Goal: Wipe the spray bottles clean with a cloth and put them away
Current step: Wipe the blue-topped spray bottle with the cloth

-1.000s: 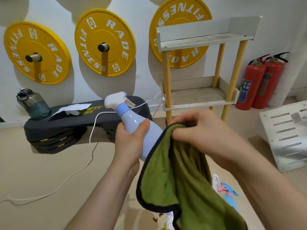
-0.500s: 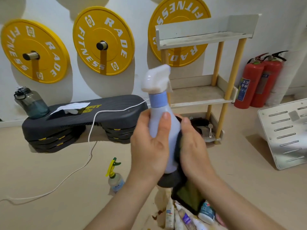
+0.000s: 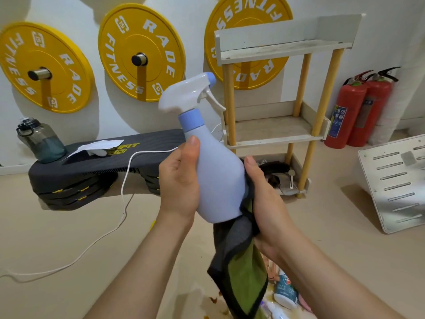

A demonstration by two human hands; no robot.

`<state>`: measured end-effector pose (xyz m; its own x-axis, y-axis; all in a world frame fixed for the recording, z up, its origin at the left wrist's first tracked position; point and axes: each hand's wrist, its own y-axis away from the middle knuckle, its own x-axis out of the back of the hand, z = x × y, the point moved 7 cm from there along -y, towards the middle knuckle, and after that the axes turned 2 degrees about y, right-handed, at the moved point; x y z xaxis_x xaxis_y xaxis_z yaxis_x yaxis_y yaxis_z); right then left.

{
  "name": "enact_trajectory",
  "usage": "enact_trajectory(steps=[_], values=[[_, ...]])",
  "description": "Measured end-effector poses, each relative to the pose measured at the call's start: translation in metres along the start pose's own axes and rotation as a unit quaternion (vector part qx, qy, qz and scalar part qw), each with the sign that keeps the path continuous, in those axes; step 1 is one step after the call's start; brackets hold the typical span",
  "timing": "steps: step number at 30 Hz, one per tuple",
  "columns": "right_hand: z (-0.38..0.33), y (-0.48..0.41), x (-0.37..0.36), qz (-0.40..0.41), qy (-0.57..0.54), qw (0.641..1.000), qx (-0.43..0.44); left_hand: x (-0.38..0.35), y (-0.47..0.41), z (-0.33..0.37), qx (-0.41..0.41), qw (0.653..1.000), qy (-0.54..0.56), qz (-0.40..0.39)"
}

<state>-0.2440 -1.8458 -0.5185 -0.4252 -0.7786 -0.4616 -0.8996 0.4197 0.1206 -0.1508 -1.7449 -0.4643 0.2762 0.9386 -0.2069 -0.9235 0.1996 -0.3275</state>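
- Spray bottle (image 3: 218,180), pale blue with a white trigger head and blue collar, is held up in mid-air between both hands, leaning slightly left, nozzle toward the right.
- Left hand (image 3: 179,183) is wrapped round the bottle's left side, thumb lying up along its shoulder.
- Right hand (image 3: 269,203) is clamped on the cloth (image 3: 239,263), pressing it to the bottle's right flank and base.
- The cloth, green with a dark border, hangs below the bottle.
- Behind stand a shelf rack (image 3: 276,132), yellow weight plates (image 3: 141,58) on the wall and two red fire extinguishers (image 3: 340,116).
- A dark step platform (image 3: 92,166) at left carries a water jug (image 3: 39,141); a white cable (image 3: 124,203) trails across the floor.
- More bottles (image 3: 285,293) lie on the floor at lower right, partly hidden.
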Motion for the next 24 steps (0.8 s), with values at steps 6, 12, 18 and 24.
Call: enact_trajectory(steps=[6, 12, 18, 24], values=[[-0.014, 0.006, 0.006, 0.092, 0.189, 0.949, 0.235, -0.017, 0.010, -0.011, 0.025, 0.994, -0.101, -0.042], [-0.014, 0.011, -0.007, 0.057, 0.294, 0.901, 0.315, -0.026, 0.027, -0.034, 0.253, 0.946, 0.161, -0.122], [-0.018, -0.001, 0.003, 0.010, 0.271, 0.935, 0.230, -0.029, 0.043, -0.044, 0.263, 0.936, 0.177, -0.150], [-0.009, 0.025, -0.014, 0.045, 0.376, 0.866, 0.328, -0.026, 0.032, -0.040, 0.219, 0.957, 0.121, -0.144]])
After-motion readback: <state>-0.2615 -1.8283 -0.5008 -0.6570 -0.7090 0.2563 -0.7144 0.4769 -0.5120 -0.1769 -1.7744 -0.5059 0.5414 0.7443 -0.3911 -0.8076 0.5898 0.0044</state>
